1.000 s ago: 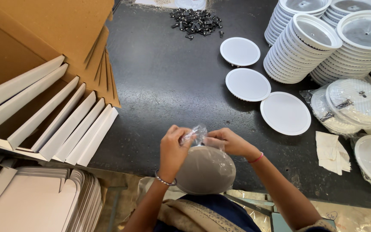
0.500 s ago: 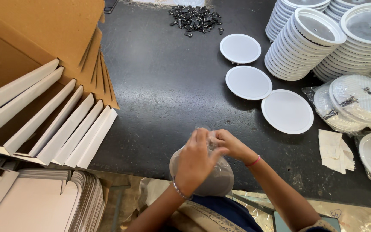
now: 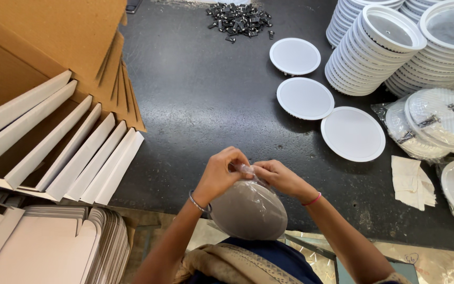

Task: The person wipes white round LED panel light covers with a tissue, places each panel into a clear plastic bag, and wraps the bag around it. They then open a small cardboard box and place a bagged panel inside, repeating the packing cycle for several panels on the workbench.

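Just round disc (image 3: 248,210), bagged (clear plastic), hands (image 3: 253,176) pinching

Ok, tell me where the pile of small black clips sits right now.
In the head view the pile of small black clips lies at the far edge of the dark table, top centre, just left of the nearest white round disc and right of the cardboard sheets.

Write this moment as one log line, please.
left hand + right hand: pinching clear plastic bag | round bagged disc below | black table
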### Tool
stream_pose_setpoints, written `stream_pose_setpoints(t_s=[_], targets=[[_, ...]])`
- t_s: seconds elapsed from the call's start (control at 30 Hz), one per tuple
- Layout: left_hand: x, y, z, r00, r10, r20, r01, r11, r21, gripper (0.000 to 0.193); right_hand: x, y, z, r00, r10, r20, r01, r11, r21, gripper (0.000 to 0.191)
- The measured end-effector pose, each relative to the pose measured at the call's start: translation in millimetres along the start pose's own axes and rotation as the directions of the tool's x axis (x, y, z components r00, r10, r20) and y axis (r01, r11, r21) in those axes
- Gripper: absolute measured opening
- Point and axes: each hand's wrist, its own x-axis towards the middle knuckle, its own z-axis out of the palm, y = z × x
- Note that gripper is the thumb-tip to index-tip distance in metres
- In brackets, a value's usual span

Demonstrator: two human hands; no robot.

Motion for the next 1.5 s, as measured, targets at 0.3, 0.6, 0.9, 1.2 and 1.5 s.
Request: stream_pose_setpoints(t_s=[0.3,0.6,0.9,1.2,1.5], targets=[[-23.0,-6.1,-7.8,0.896,0.411,0.170,-0.444,0.821,0.359,0.027,-4.8,3.5,0.3,0.998,-0.063,0.003,0.063,0.997,0.042,0.035],[-25.4,3.9,3.4,0.932,0.291,0.215,-0.342,0.903,0.260,0.030,-59.7,-20.9,1.4,0.989,-0.067,-0.129,0.058,0.996,-0.070,0.045],[-21.1,-89.4,24.1,0.982,0.181,-0.049,-0.186,0.971,-0.151,0.063,-235.9,-23.9,-78.1,0.754,0.190,-0.628,-0.023,0.964,0.264,0.063],[-44.6,-104.8,42.1,0.998,-0.061,-0.025,0.057,0.988,-0.141,0.076,-325.3,69.6,-185.2,0.096,-0.345,-0.934,-0.588,0.737,-0.333,0.050],[-67.9,-65.6,26.9,0.992,-0.123,-0.032,0.121,0.990,-0.072,0.067,-317.9,185.5,-226.8,0.135,-0.414,-0.900,-0.745,0.557,-0.368,0.057]])
